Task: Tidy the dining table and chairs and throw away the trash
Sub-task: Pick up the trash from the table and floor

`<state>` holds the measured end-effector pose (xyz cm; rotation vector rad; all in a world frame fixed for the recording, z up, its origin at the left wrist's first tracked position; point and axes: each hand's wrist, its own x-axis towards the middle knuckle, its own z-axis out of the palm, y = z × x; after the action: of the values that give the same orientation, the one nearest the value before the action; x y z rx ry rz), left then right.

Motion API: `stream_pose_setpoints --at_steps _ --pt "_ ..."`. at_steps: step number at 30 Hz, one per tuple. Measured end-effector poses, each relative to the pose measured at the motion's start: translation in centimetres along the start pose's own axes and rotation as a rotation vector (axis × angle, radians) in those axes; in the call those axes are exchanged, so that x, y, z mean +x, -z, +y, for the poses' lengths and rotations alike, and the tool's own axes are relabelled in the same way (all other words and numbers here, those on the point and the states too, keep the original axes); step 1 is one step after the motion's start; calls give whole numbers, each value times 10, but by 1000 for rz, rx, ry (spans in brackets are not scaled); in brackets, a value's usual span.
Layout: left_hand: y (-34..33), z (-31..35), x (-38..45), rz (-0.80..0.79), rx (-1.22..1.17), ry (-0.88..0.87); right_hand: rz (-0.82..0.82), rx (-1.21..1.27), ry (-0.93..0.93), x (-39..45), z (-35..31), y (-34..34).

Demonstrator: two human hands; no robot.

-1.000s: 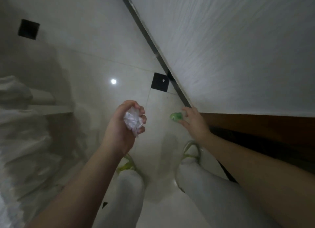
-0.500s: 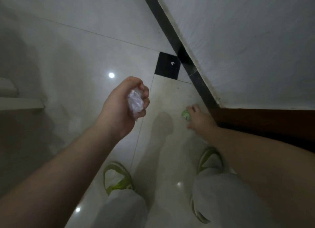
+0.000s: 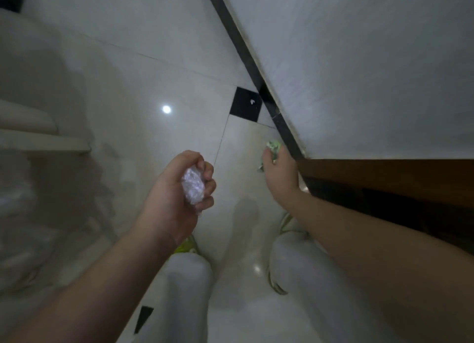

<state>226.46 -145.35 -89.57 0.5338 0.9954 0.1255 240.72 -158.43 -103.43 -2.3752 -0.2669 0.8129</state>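
Head view
Left hand (image 3: 177,196): clenched round a crumpled clear plastic wad (image 3: 193,186), held above the pale floor tiles (image 3: 143,86).
Right hand (image 3: 280,172): farther right, fingers curled on a green wrapper (image 3: 274,147) — close to the dark skirting strip (image 3: 256,70) at the wall's foot.
Near edge: grey trouser legs (image 3: 187,286), green-trimmed shoes (image 3: 275,283).
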Motion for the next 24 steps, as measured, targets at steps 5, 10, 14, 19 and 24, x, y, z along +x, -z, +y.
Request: stream_pose_setpoints --at_steps 5,10,14,19,24 --pt "-45 45 -100 -8 -37 -7 -161 450 -175 -75 -126 89" --pt "-94 108 -207 -13 -112 -72 -319 856 -304 -146 -249 191" --pt "-127 157 -279 -9 -227 -131 -525 1059 -311 -191 -337 263" --pt "-145 191 -351 -1 -284 -210 -597 1225 -285 -239 -411 321" --pt "-149 226 -397 67 -355 -271 -549 1170 -251 -286 -452 342"
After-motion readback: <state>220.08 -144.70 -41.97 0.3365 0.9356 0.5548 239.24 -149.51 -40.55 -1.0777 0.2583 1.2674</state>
